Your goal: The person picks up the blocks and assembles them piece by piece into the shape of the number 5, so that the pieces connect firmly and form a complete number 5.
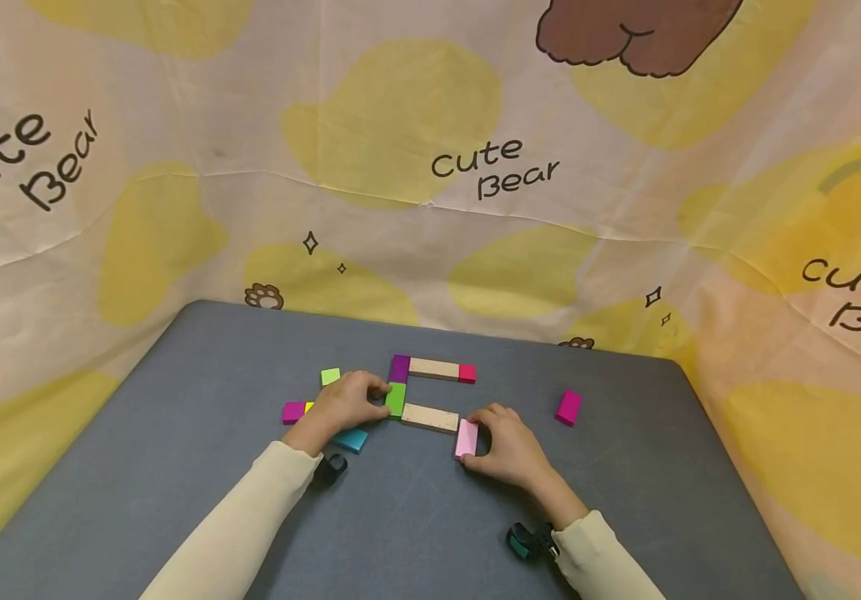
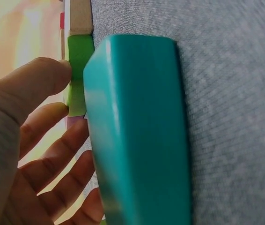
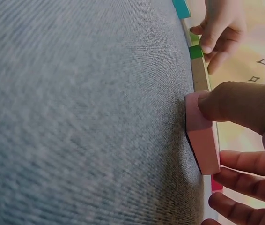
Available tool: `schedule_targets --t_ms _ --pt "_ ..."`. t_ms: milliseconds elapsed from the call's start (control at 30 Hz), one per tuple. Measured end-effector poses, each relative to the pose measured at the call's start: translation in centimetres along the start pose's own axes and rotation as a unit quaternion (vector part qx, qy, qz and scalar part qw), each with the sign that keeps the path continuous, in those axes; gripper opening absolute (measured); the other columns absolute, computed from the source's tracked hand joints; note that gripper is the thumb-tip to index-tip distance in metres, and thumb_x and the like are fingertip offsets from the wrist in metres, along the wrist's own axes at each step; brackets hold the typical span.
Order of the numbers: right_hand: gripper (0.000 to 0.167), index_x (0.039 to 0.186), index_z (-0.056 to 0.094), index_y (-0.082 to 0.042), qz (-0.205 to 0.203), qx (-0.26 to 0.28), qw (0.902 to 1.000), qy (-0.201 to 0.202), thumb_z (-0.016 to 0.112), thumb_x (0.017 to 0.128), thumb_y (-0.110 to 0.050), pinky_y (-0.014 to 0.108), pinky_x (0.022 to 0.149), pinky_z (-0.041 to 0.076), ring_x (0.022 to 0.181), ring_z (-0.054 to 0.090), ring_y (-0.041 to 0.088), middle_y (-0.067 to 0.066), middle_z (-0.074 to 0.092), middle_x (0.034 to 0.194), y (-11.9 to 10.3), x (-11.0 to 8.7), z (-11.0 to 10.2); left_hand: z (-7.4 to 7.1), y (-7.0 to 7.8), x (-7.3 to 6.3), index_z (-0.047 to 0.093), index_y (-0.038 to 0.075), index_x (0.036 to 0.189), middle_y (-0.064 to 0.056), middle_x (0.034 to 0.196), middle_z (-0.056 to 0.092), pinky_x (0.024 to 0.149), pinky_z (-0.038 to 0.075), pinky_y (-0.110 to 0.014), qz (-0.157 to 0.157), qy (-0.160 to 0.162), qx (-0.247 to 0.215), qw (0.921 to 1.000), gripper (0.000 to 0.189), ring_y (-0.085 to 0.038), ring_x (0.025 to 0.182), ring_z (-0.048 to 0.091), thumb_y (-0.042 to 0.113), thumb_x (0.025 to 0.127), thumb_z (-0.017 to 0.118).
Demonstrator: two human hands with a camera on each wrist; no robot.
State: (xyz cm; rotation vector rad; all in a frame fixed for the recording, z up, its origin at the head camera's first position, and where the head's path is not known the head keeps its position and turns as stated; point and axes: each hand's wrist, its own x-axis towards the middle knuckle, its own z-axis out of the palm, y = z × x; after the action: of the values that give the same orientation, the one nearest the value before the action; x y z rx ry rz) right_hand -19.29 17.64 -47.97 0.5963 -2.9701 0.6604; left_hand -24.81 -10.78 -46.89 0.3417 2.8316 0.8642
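Observation:
My left hand [image 1: 346, 402] pinches a green block [image 1: 396, 400] with its thumb on the block's near side, as the left wrist view also shows. That block meets a purple block [image 1: 400, 368] at its far end and a natural-wood block [image 1: 430, 418] at its right. Between thumb and fingers, my right hand [image 1: 511, 446] grips a light pink block [image 1: 466, 439] lengthwise, close against the wood block's right end. A teal block [image 2: 142, 131] lies beside the left hand, large in the left wrist view.
Farther back, another wood block [image 1: 433, 368] joins the purple block to a red block [image 1: 468, 373]. Left of the left hand lie a magenta block [image 1: 293, 412], a partly covered yellow block [image 1: 309, 407] and a lime block [image 1: 330, 376]. A second magenta block [image 1: 568, 407] lies at the right.

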Motion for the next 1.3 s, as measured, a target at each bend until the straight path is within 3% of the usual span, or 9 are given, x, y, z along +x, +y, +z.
schedule_targets --t_ms 1300 --pt "0.055 0.112 0.068 -0.011 0.004 0.002 0.9998 0.018 0.084 0.066 -0.038 0.036 0.077 0.049 0.091 0.053 0.017 0.003 0.063 0.1 -0.32 -0.34 0.32 0.02 -0.1 0.2 0.072 0.015 0.115 0.0 0.106 0.071 0.086 0.051 -0.04 0.003 -0.001 -0.002 1.0 0.04 -0.016 0.099 0.064 0.03 0.078 0.078"
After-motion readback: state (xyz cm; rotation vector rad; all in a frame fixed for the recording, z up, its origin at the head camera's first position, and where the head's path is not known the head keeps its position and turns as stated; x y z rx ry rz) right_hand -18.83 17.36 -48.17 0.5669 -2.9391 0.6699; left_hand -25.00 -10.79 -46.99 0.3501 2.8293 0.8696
